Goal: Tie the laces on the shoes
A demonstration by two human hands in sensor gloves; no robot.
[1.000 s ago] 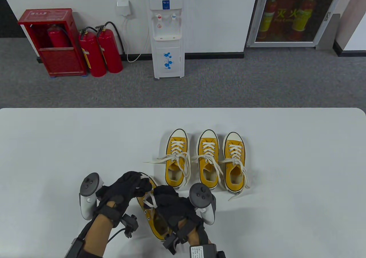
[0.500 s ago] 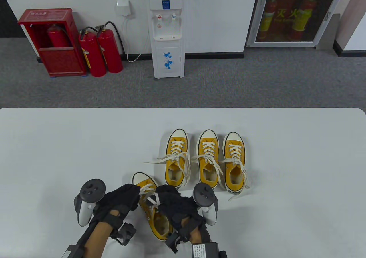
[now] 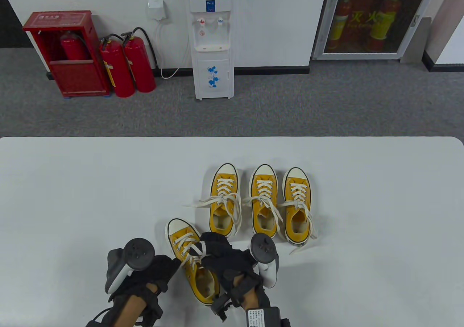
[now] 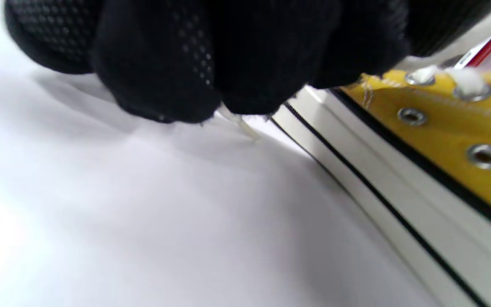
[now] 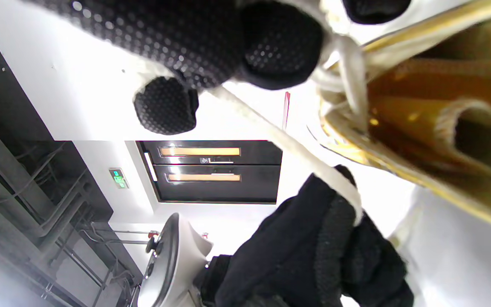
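Near shoe (image 3: 194,265) sits low in the table view, toe tilted toward upper left, on the white table (image 3: 72,196); right hand (image 3: 226,260) over its tongue, grip pinching the lace (image 5: 296,149) — left hand (image 3: 150,274) just beside the sole, fingers (image 4: 164,64) curled on a lace end (image 4: 239,123); three more shoes (image 3: 262,203) lined up behind, laces loose.

overhead table view, close wrist views (shared shoe (image 3: 192,260))

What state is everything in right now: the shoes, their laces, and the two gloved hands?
Near shoe: on the table, not yet tied.
Its lace: stretched between both hands.
Left hand: grip closed on a lace end.
Right hand: pinches the lace.
Three far shoes: in a row, laces loose.
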